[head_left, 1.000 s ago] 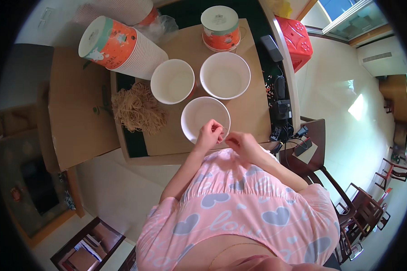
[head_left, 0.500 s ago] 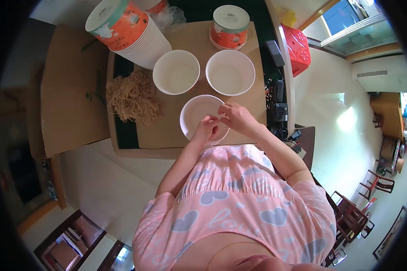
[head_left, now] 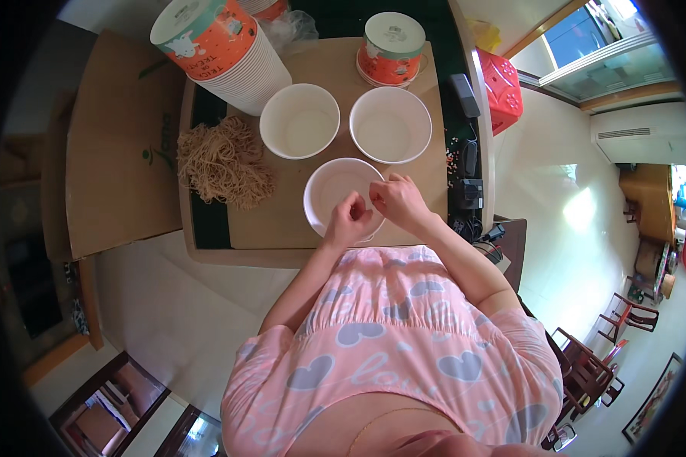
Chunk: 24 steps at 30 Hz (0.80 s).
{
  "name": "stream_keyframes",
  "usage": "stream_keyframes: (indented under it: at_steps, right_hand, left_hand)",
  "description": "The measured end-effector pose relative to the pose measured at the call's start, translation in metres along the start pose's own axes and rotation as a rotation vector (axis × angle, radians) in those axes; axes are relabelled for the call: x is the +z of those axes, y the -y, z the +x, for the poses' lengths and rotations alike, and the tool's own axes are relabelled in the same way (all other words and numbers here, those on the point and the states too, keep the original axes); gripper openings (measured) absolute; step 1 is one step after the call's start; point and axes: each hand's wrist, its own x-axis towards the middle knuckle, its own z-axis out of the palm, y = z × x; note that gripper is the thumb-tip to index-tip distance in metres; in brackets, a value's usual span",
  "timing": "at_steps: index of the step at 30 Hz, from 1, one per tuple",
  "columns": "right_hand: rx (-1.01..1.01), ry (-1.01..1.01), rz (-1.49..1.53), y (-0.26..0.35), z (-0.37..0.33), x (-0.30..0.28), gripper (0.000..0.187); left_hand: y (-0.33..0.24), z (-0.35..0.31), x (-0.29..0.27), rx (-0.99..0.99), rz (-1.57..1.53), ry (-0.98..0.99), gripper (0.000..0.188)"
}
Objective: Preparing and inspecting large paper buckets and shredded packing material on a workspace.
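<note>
My left hand point(head_left: 350, 218) and my right hand point(head_left: 399, 202) are close together over the near white paper cup point(head_left: 322, 193). The fingers of both are curled into a pinch at the cup's right side. Whatever they hold is too thin or too hidden to make out. A pale strand or loop shows faintly at the cup's near rim, below my left hand. Two more open white cups, one at the left point(head_left: 299, 122) and one at the right point(head_left: 390, 125), stand just beyond. To the left lies a tangled bundle of tan string point(head_left: 225, 163).
A tall stack of nested cups point(head_left: 244, 74) leans at the far left, beside a clear plastic bag point(head_left: 293, 29). One orange cup point(head_left: 391, 57) stands upside down at the far right. Cardboard point(head_left: 270, 221) covers the table; chargers and cables point(head_left: 471, 193) line its right edge.
Both hands have turned and curled more, with the fingertips drawn in. A small gap now shows between them. The cups and string stay in place; the view has shifted slightly.
</note>
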Motion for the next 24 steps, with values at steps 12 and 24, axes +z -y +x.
stream_keyframes:
  at_steps: [12, 24]
  right_hand:
    - [0.1, 0.079, 0.325, -0.006, 0.001, -0.011, 0.008]
    - [0.008, -0.076, 0.368, -0.006, -0.017, 0.003, 0.008]
  left_hand:
    - [-0.03, -0.014, 0.007, 0.35, 0.724, 0.07, 0.015]
    - [-0.023, -0.007, -0.004, -0.379, -0.132, 0.095, 0.009]
